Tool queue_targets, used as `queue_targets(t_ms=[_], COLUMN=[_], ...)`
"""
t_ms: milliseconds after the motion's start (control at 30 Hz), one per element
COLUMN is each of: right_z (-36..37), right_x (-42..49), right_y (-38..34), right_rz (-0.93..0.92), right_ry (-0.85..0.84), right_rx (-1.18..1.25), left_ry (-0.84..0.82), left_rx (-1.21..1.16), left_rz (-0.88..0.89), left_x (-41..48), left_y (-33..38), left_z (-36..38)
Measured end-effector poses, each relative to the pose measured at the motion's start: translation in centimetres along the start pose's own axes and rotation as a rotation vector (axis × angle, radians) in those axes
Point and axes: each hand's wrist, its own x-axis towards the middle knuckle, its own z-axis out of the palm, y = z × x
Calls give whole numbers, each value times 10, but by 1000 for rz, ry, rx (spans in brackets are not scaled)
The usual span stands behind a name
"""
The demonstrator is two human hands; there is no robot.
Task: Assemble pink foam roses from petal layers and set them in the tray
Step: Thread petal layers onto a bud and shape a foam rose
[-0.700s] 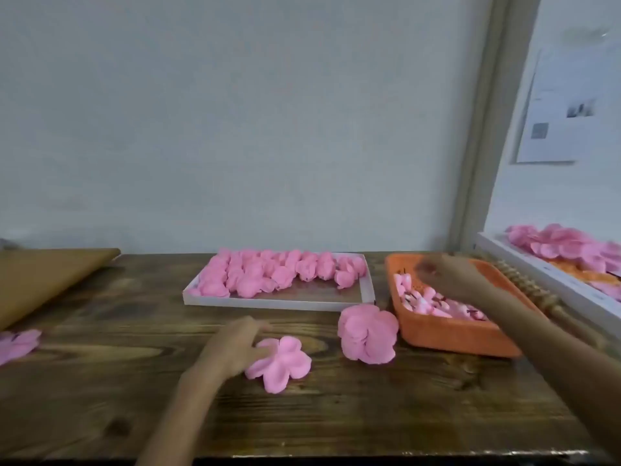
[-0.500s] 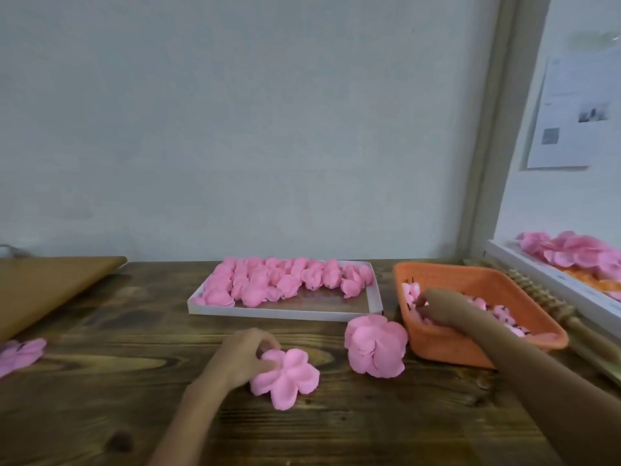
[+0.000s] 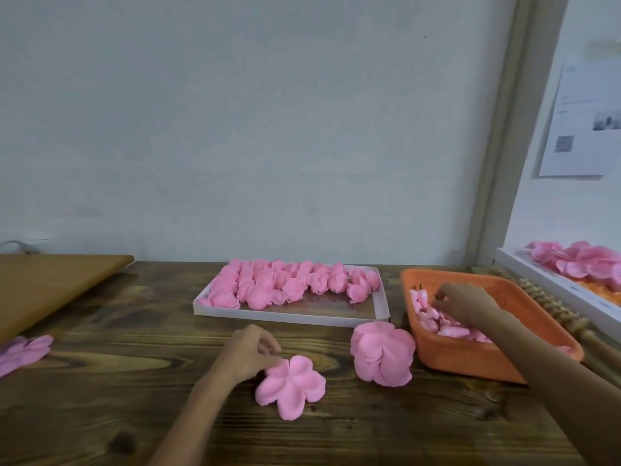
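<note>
The wooden bench (image 3: 100, 415) carries everything. At its back lies the white tray (image 3: 289, 319), its far half filled with finished roses (image 3: 285, 284) and its near strip bare, so there is room for more. To the right, the orange basket (image 3: 470, 361) holds small pink buds (image 3: 437, 322), and a stack of petal layers (image 3: 383, 353) rests just beside its near corner. One flat petal layer (image 3: 290, 386) lies alone in front, and the left hand (image 3: 250, 353) has its curled fingertips gripping that layer's upper-left edge. The right hand (image 3: 465, 302) is down among the buds with its fingers bent into the pile. I cannot tell whether its grip has closed on one. The step looks like fetching a centre for the waiting layer. To do it well, lift out a single bud rather than a clump, and take it lightly so the foam is not creased. Keep the left hand steadying the layer flat, with its middle uncovered, so the bud can be set squarely on centre.
</note>
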Motion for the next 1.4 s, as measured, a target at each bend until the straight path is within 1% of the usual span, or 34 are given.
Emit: queue_targets(t_ms=[167, 267, 333, 433, 467, 533, 600, 667, 733, 833, 933, 1000, 1133, 1233, 1400], right_z=[3, 5, 5, 5, 3, -8, -18, -23, -20, 0, 21, 35, 67, 76, 87], right_x=[2, 4, 3, 1, 0, -3, -11, -26, -42, -52, -55, -55, -54, -52, -51], right_y=[5, 6, 5, -6, -12, -29, -53, -84, -118, -167, -203, -216, -226, -224, -215], right_rz=[43, 32, 61, 73, 66, 50, 33, -15, -109, -271, -379, -350, -282, -368, -464], right_ry=[74, 64, 82, 183, 233, 345, 440, 476, 422, 245, 93, 70, 169, 233, 229], right_rx=[142, 141, 208, 311, 363, 550, 788, 1058, 1294, 1473, 1521, 1531, 1601, 1565, 1471], left_ry=[-27, 5, 33, 69, 72, 32, -27, -16, 43, 106, 84, 83, 79, 73, 44], left_rx=[40, 37, 29, -25, -85, -300, -508, -693, -885, -1109, -1208, -1247, -1300, -1309, -1325], left_rz=[39, 54, 61, 75, 76, 58, 28, -24, -63, -121, -134, -156, -141, -99, -24], left_x=[1, 2, 2, 2, 2, 4, 6, 10, 17, 30, 43, 49, 53, 51, 49], left_y=[2, 2, 1, -3, -4, -6, -6, -7, -7, -10, -13, -16, -24, -26, -25], left_z=[0, -3, -3, -3, -3, -4, -4, 0, 6, 12, 21, 26, 30, 30, 30])
